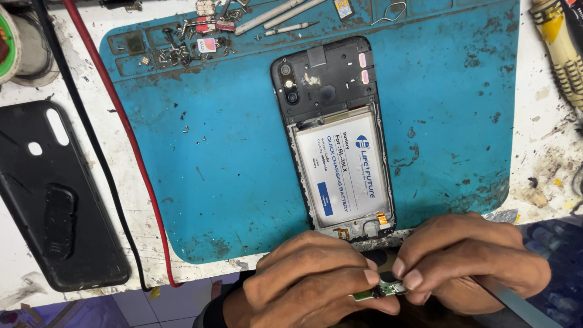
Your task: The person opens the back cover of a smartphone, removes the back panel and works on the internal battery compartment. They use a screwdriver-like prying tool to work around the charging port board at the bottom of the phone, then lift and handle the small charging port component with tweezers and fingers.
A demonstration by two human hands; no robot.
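Head view of a repair bench (pixel 549 164). Both hands meet at the near edge, below the blue work mat (pixel 231 176); the left hand (pixel 310 282) and right hand (pixel 467 261) together pinch a small green circuit board (pixel 379 291), each grip narrow and closed on it, fingertips of the two hands almost touching; the board sits just off the mat, in front of the lower end of the opened phone (pixel 334 130). The phone lies face down on the mat with its back removed; a white battery (pixel 343 167) fills its lower cavity, the camera cluster (pixel 288 82) showing above. Black back cover (pixel 54 194) lies on the bench well to the left, apart from the mat; a red cable (pixel 130 140) and a black cable (pixel 91 140) run between them. Loose screws and small parts (pixel 182 51) gather in the mat's upper tray; metal tools (pixel 279 15) lie beside them.
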